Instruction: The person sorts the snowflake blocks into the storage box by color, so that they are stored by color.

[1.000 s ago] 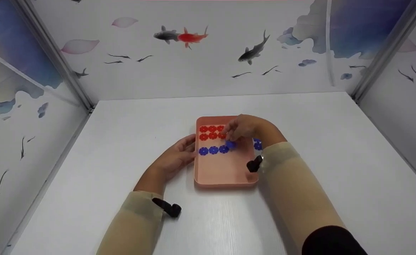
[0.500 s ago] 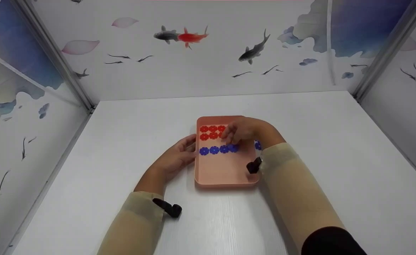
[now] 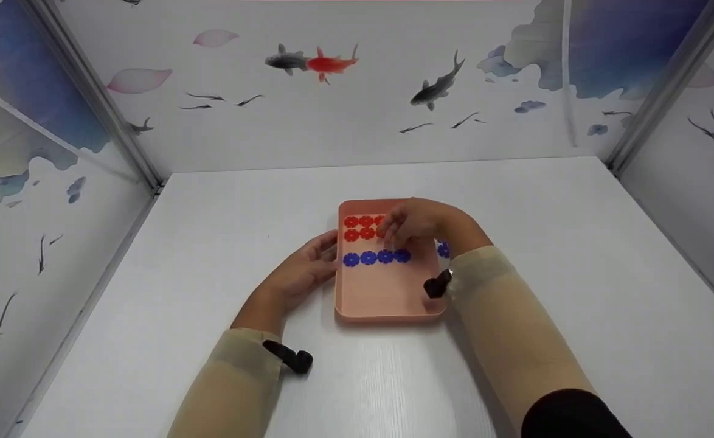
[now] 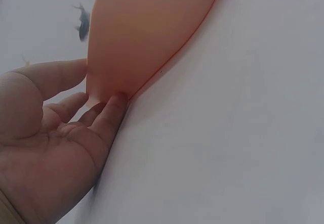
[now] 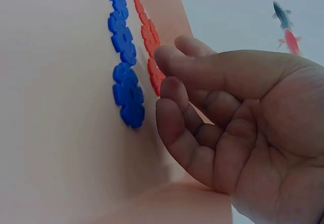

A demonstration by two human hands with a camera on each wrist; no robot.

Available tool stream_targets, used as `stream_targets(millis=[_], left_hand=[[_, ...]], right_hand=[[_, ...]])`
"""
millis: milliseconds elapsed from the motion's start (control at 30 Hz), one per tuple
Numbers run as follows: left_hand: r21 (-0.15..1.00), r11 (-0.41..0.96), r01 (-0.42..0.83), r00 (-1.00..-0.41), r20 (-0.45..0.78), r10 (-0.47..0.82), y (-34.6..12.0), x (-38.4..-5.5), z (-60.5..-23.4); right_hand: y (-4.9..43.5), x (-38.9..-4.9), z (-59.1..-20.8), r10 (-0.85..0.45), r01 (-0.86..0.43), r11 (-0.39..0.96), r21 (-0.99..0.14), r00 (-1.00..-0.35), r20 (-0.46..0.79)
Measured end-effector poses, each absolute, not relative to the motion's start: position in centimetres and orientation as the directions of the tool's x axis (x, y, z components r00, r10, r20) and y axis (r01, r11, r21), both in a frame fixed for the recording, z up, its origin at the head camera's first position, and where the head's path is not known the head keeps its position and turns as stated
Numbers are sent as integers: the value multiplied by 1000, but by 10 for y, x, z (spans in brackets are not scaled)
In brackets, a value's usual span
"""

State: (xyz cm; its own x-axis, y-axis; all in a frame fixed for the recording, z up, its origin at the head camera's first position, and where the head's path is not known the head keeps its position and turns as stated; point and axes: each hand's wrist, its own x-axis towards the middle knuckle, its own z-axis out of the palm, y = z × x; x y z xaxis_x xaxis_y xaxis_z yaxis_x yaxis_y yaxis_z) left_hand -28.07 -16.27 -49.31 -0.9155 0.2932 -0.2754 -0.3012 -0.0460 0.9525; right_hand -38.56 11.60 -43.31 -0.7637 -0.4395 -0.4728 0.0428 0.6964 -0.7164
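Observation:
A pink tray [image 3: 387,301] lies on the white table. Inside it, blue flower-shaped plastic pieces [image 3: 368,258] form one row, and red flower-shaped pieces [image 3: 351,234] form two rows farther back. My left hand [image 3: 302,271] rests at the tray's left side; in the left wrist view its thumb and fingertips touch the outer wall [image 4: 142,27]. My right hand [image 3: 415,220] hovers over the tray near the right end of the rows, fingers loosely bent. The right wrist view shows nothing between its fingers, close to the nearest blue piece [image 5: 129,95]. It hides the right part of the red rows.
More blue flower pieces [image 3: 443,249] lie on the table just right of the tray, partly hidden by the right wrist. White panels [image 3: 363,128] painted with fish and leaves enclose the table at the back and both sides.
The right hand has set a blue flower piece down at the right end of the blue row, let go and risen slightly. The left hand has stayed at the tray.

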Motion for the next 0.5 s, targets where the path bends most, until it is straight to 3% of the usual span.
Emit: stream_targets(millis=[300, 500], left_hand=[[954, -35, -298, -916, -276, 290, -162, -281, -494], [952, -36, -304, -917, -283, 282, -163, -280, -494]], right_hand=[[128, -371, -411, -384, 38, 606, -795, -861, -333], [150, -361, -407, -410, -21, 524, -851, -882, -231]])
